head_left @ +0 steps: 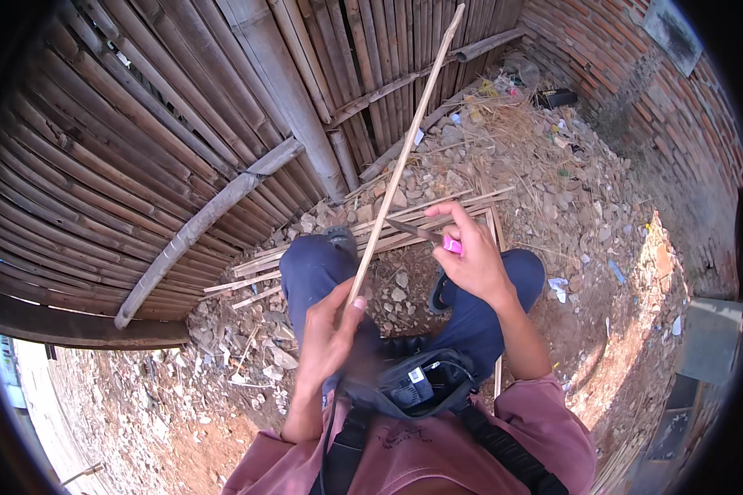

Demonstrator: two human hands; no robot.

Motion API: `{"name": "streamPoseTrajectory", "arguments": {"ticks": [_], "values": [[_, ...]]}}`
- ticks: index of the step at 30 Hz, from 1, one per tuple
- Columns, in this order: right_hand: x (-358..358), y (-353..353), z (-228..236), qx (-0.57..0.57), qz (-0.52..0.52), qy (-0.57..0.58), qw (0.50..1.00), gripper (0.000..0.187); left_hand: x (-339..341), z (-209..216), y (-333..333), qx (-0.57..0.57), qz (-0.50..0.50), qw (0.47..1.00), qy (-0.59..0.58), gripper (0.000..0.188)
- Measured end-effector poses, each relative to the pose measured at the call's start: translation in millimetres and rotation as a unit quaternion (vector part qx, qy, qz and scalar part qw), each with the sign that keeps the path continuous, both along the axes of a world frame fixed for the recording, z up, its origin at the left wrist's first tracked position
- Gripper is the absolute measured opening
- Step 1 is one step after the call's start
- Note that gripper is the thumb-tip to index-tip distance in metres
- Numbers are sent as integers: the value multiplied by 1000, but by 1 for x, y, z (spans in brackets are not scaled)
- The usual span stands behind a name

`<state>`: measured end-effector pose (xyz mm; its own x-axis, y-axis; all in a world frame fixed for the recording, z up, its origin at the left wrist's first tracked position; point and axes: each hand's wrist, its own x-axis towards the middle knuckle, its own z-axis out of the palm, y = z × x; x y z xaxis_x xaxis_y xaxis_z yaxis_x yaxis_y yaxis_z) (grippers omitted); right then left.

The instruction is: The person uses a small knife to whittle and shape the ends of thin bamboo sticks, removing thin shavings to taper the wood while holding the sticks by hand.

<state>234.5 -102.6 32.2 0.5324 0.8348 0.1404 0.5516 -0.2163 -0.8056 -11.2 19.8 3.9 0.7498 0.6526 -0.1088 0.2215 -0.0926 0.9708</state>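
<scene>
A long, pale bamboo strip (403, 157) slants up and away in front of me. My left hand (328, 334) is closed around its near end, with the thumb laid along it. In my right hand (470, 254) is a knife (421, 232) with a pink handle; its dark blade points left, and the tip meets or comes very near the strip. The index finger of that hand is raised off the handle. More bamboo strips (264, 266) lie on the ground beyond my knees.
A bamboo slat wall (182, 107) with thick poles (215, 223) rises at the left and ahead. The ground (545, 186) is stony rubble with dry straw and litter. A brick wall (677, 99) stands at the right. An open black bag (421, 388) sits at my waist.
</scene>
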Motion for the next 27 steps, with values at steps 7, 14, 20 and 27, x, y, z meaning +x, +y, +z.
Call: {"name": "streamPoseTrajectory", "arguments": {"ticks": [7,14,20,27], "values": [[-34,15,-20,10,114,-64,991,19,9,6,-9,-61,1,997,-44,33],[-52,27,-31,38,36,-166,985,9,7,12,-10,-15,-17,1000,-8,31],[-61,34,-28,26,10,-213,977,11,12,7,-13,25,9,1000,-12,31],[-47,61,-49,5,16,-250,968,15,31,-6,-12,185,43,981,35,29]]}}
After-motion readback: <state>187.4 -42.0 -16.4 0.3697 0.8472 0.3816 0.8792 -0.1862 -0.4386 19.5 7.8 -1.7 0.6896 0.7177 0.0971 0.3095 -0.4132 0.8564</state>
